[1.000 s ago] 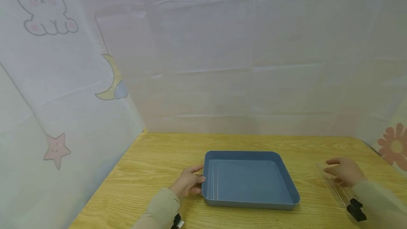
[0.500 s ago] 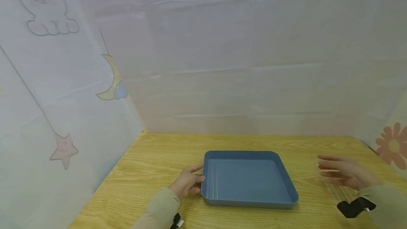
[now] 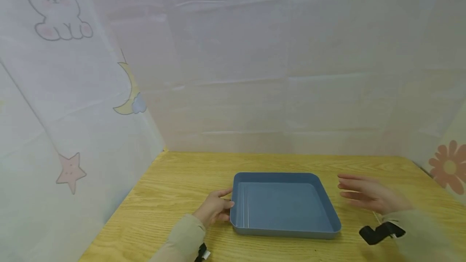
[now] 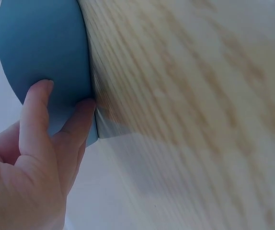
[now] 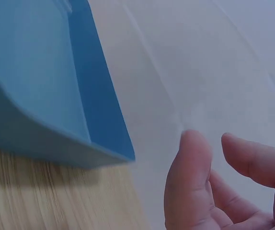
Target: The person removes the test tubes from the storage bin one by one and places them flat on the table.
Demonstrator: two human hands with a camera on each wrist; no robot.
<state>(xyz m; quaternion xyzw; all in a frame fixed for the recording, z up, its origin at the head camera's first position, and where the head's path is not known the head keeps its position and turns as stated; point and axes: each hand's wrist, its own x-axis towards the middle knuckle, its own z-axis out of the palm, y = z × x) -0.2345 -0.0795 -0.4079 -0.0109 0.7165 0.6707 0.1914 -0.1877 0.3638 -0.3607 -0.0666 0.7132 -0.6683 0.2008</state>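
Note:
A shallow blue-grey rectangular tray point(image 3: 284, 209) lies flat on the wooden table, with nothing inside it. At its left side my left hand point(image 3: 214, 208) touches the outer wall. The left wrist view shows fingers point(image 4: 38, 110) extended against the wall point(image 4: 46, 43), one of them low near the tabletop. To the tray's right my right hand point(image 3: 371, 193) is raised over the table, slightly blurred, fingers apart and holding nothing. In the right wrist view the tray's corner point(image 5: 104, 105) is left of that hand's relaxed thumb and fingers point(image 5: 190, 177).
A thin edge of a clear flat piece point(image 3: 376, 216) peeks out by the right sleeve; the arm hides the rest. Wood-grain table point(image 3: 182, 173) surrounds the tray. Behind stands a pale sheet wall point(image 3: 233, 72) with cartoon prints, and another sheet borders the left side.
My right hand has moved left from above the clear flat piece toward the tray's right side, its fingers straightening. My left hand has stayed at the tray, which is nearly still.

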